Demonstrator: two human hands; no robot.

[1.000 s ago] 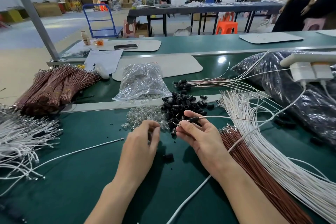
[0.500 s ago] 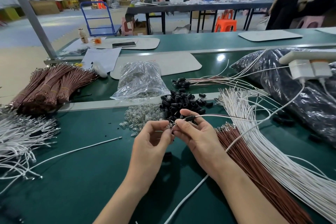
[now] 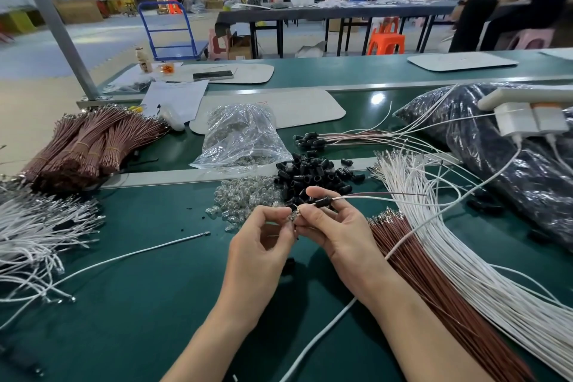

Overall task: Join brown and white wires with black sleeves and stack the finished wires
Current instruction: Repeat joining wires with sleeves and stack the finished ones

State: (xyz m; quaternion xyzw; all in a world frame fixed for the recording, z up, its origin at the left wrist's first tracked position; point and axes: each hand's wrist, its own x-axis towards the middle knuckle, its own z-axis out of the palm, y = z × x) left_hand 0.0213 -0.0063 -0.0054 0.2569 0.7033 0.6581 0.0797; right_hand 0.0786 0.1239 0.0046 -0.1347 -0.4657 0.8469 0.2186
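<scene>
Hands: left hand (image 3: 263, 245), fingertips pinching a small clear part (image 3: 292, 216), met right hand (image 3: 336, 234), which gripped a brown-and-white wire pair (image 3: 366, 195) threaded through one black sleeve (image 3: 322, 202); both hovered just in front of the sleeve pile (image 3: 313, 175). Finished wires (image 3: 356, 137) lay behind that pile; a clear-parts heap (image 3: 245, 200) touched its left edge; loose brown wires (image 3: 434, 273) and white wires (image 3: 465, 245) lay to its right.

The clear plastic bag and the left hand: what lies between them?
In the head view, a heap of small clear parts lies between the bag and the left hand, beside the black sleeves.
</scene>
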